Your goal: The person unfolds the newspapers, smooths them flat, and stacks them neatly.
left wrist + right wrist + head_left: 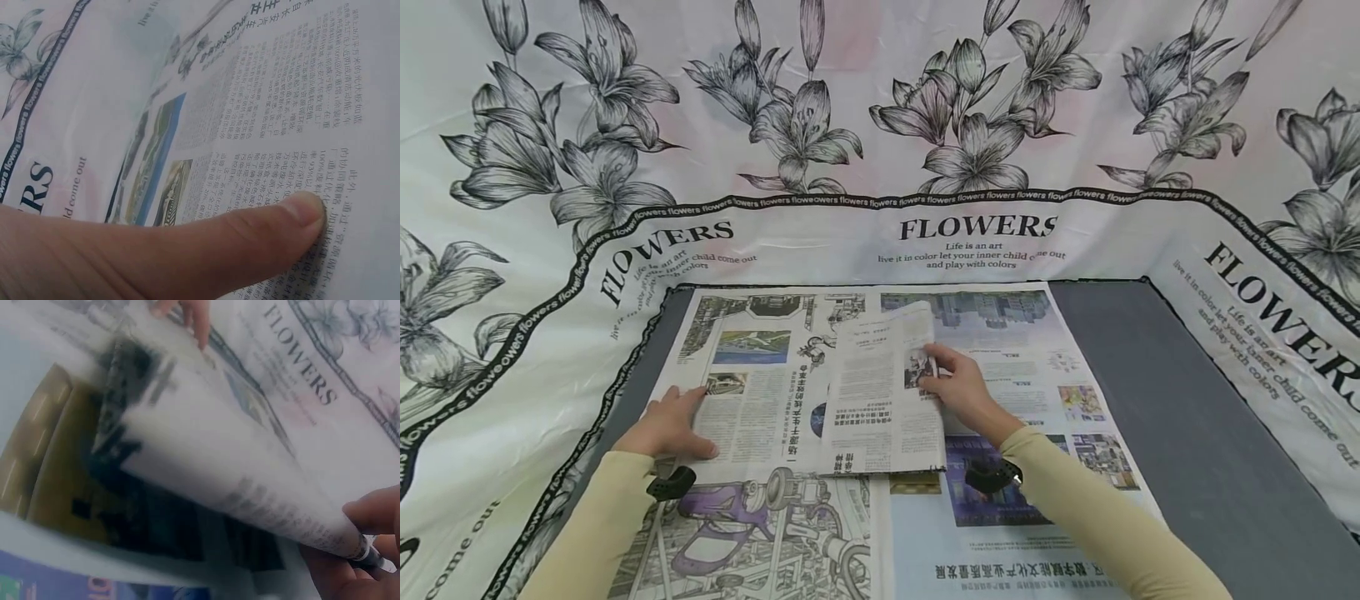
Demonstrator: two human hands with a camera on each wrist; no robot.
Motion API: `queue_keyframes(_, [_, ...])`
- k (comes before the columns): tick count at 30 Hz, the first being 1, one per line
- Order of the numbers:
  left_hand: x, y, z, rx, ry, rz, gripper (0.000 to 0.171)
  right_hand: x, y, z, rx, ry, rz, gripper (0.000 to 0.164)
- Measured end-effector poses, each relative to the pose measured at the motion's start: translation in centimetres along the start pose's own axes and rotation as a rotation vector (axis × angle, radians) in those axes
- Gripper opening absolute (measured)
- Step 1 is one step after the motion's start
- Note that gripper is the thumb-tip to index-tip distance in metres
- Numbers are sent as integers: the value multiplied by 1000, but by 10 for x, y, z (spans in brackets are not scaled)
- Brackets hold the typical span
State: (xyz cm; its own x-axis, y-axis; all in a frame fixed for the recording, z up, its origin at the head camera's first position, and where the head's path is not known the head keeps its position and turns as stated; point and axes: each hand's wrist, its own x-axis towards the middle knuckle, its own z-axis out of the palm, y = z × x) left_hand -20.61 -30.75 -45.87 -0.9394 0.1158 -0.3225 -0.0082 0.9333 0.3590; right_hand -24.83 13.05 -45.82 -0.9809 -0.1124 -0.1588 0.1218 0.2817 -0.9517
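Observation:
My right hand (962, 387) pinches the raised right edge of a folded newspaper (865, 408), thumb and fingers at its side. In the right wrist view, the held part curves over in a loose roll (212, 450), somewhat blurred, with the fingertips (359, 515) at its end. On the left part of the newsprint rests my left hand (673, 425), fingers spread and thumb pointing inward. Its thumb (269, 234) lies straight across the printed columns in the left wrist view. Beneath is an opened newspaper sheet (917, 550) with colour pictures and a large machine drawing.
A dark grey tabletop (1195, 433) shows to the right of the paper and in a strip at its left. White cloth (820, 242) printed with flowers and lettering stands around the back and both sides. Dark bands (992, 477) circle both wrists.

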Motion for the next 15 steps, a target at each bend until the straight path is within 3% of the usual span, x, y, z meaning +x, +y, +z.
queue_keyframes(7, [0, -1, 1, -1, -11, -6, 108, 0, 13, 1, -157, -22, -66, 75])
queue_keyframes(15, [-1, -2, -2, 12, -8, -16, 107, -5, 12, -13, -345, -19, -42, 80])
